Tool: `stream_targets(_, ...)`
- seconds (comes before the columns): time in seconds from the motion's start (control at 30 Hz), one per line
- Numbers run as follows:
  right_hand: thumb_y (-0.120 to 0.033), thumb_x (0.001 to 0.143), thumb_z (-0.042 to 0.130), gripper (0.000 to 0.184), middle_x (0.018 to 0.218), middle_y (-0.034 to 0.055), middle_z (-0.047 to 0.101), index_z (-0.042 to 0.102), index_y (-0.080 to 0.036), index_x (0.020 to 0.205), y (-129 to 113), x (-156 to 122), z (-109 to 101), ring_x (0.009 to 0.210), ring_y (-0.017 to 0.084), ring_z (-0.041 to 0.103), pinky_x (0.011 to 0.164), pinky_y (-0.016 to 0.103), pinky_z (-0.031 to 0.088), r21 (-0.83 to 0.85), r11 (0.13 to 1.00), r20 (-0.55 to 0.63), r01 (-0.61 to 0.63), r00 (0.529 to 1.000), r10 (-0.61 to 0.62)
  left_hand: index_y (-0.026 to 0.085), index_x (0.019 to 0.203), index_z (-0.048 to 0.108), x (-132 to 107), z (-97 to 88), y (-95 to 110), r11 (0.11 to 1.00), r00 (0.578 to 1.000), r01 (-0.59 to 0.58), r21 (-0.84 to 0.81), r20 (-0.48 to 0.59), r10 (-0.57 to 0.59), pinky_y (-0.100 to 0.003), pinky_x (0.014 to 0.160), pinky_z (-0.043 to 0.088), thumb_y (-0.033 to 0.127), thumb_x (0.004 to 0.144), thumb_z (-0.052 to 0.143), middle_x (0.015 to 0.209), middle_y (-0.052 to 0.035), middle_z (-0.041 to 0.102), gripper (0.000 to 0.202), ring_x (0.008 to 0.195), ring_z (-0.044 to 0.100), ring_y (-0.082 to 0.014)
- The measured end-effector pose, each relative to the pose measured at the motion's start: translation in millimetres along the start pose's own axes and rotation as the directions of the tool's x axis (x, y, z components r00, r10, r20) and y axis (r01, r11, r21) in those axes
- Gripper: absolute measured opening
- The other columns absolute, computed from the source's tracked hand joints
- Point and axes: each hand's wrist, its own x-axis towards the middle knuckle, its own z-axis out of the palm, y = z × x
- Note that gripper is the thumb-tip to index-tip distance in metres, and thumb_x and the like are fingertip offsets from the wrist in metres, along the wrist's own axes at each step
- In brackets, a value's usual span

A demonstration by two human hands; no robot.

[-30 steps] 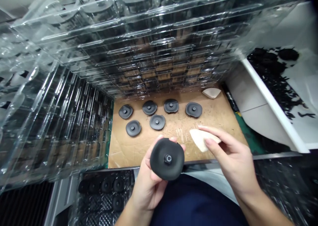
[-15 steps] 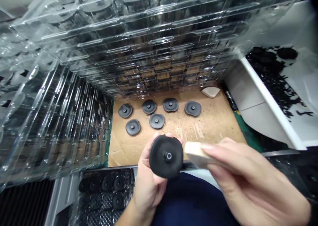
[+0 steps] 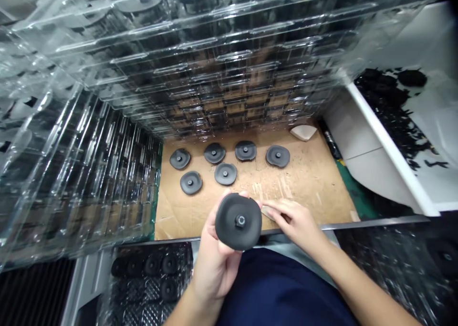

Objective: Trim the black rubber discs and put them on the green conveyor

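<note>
My left hand (image 3: 214,264) is closed around a black rounded disc (image 3: 238,221) with a small metal hub at its centre, held face up over the near edge of the brown board (image 3: 315,183). My right hand (image 3: 295,221) sits just right of the disc, fingers pinched on a pale flat piece (image 3: 268,213) that touches the disc's right rim; most of the piece is hidden by the fingers. Several matching black discs (image 3: 225,173) lie in two rows on the board farther back.
Tall stacks of clear plastic trays (image 3: 200,68) wall in the back and left. A second pale piece (image 3: 304,132) lies at the board's far right corner. A white bin (image 3: 400,120) holding black scraps stands right. A tray (image 3: 150,278) with black discs sits low left.
My right hand has moved away from the camera and down to the disc's right rim, bringing the pale piece against it. My left hand has kept the disc nearly still.
</note>
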Motion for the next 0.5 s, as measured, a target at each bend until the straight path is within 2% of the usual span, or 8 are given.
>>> stream_targets(0.1, -0.027, 0.087, 0.055, 0.021, 0.086, 0.0041, 0.072, 0.071, -0.021, 0.098, -1.2, 3.0, -2.7, 0.073, 0.017, 0.065, 0.064, 0.028, 0.052, 0.011, 1.0, -0.012, -0.016, 1.0, 0.016, 0.03, 0.1, 0.069, 1.2, -2.8, -1.1, 0.999, 1.0, 0.029, 0.025, -0.003, -0.029, -0.022, 0.085, 0.05, 0.012, 0.053, 0.082, 0.106, 0.0015, 0.072, 0.052, 0.103, 0.063, -0.018)
stream_targets(0.2, -0.029, 0.09, 0.053, 0.022, 0.102, 0.003, 0.07, 0.066, -0.023, 0.105, -35.4, 6.3, -22.0, 0.084, 0.016, 0.065, 0.065, 0.025, 0.052, 0.069, 0.998, -0.091, -0.011, 0.996, 0.017, 0.025, 0.108, 0.065, 2.0, -2.5, -2.2, 0.995, 0.997, 0.075, 0.064, -0.021, -0.073, -0.025, 0.086, 0.05, 0.013, 0.06, 0.077, 0.11, -0.0027, 0.069, 0.051, 0.102, 0.064, -0.02)
stream_targets(0.27, -0.025, 0.089, 0.054, 0.021, 0.105, -0.0002, 0.069, 0.064, -0.026, 0.108, -66.1, 5.7, -33.0, 0.09, 0.014, 0.064, 0.071, 0.023, 0.052, 0.119, 0.987, -0.143, 0.103, 0.986, -0.086, 0.023, 0.109, 0.063, 1.2, -1.0, -3.1, 0.993, 0.997, 0.078, 0.094, -0.026, -0.076, -0.024, 0.085, 0.051, 0.014, 0.062, 0.075, 0.109, -0.0034, 0.069, 0.05, 0.101, 0.064, -0.0193)
stream_targets(0.33, -0.017, 0.089, 0.053, 0.024, 0.1, 0.0011, 0.07, 0.062, -0.022, 0.11, -92.0, 3.5, -36.7, 0.086, 0.014, 0.064, 0.073, 0.024, 0.051, 0.113, 0.939, -0.155, 0.325, 0.939, -0.307, 0.023, 0.109, 0.063, -0.3, -0.7, -4.0, 0.991, 0.996, 0.087, 0.105, -0.014, -0.086, -0.022, 0.082, 0.051, 0.016, 0.065, 0.074, 0.108, -0.0036, 0.069, 0.045, 0.099, 0.064, -0.0177)
stream_targets(0.4, -0.011, 0.088, 0.05, 0.024, 0.09, 0.0045, 0.07, 0.062, -0.013, 0.108, -107.1, 2.2, -34.3, 0.076, 0.015, 0.062, 0.07, 0.028, 0.05, 0.088, 0.874, -0.08, 0.479, 0.877, -0.473, 0.024, 0.105, 0.065, -1.6, -2.9, -4.8, 0.989, 0.993, 0.119, 0.092, -0.005, -0.119, -0.022, 0.082, 0.051, 0.021, 0.068, 0.073, 0.105, -0.0022, 0.07, 0.038, 0.097, 0.065, -0.0166)
stream_targets(0.43, -0.009, 0.087, 0.048, 0.023, 0.086, 0.0048, 0.07, 0.062, -0.012, 0.106, -110.5, 2.5, -32.2, 0.072, 0.015, 0.061, 0.068, 0.028, 0.05, 0.094, 0.864, -0.004, 0.494, 0.869, -0.496, 0.025, 0.103, 0.066, -2.1, -4.6, -5.1, 0.988, 0.992, 0.129, 0.084, -0.005, -0.129, -0.023, 0.083, 0.051, 0.021, 0.067, 0.074, 0.104, -0.001, 0.071, 0.037, 0.096, 0.065, -0.0167)
stream_targets(0.5, -0.008, 0.087, 0.048, 0.022, 0.083, 0.0035, 0.068, 0.065, -0.013, 0.101, -112.2, 4.8, -27.7, 0.07, 0.014, 0.06, 0.066, 0.027, 0.049, 0.117, 0.888, 0.15, 0.445, 0.876, -0.459, 0.026, 0.101, 0.066, -2.7, -7.6, -5.9, 0.989, 0.993, 0.121, 0.087, -0.014, -0.12, -0.025, 0.085, 0.051, 0.017, 0.061, 0.079, 0.104, 0.0007, 0.071, 0.043, 0.096, 0.065, -0.0176)
